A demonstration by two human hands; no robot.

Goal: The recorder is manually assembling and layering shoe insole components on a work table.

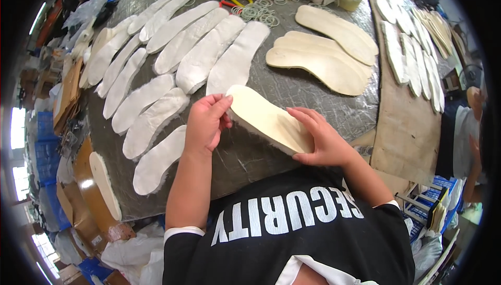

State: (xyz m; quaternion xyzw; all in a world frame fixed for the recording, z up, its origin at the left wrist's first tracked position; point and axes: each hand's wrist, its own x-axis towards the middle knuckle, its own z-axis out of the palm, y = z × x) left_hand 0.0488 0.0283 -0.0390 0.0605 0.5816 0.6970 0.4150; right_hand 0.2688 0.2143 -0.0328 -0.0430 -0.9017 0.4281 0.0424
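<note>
Above the grey table (292,94), both hands are holding a tan insole (266,118) flat. The left hand (206,123) is pinching its rounded end between thumb and fingers; the right hand (321,139) is closing over the other end. It looks light, thin and bendy, best gripped at the edges.

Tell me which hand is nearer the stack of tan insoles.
Right. The right hand sits just below the stack of tan insoles; the left hand is farther off, to the stack's lower left.
</note>
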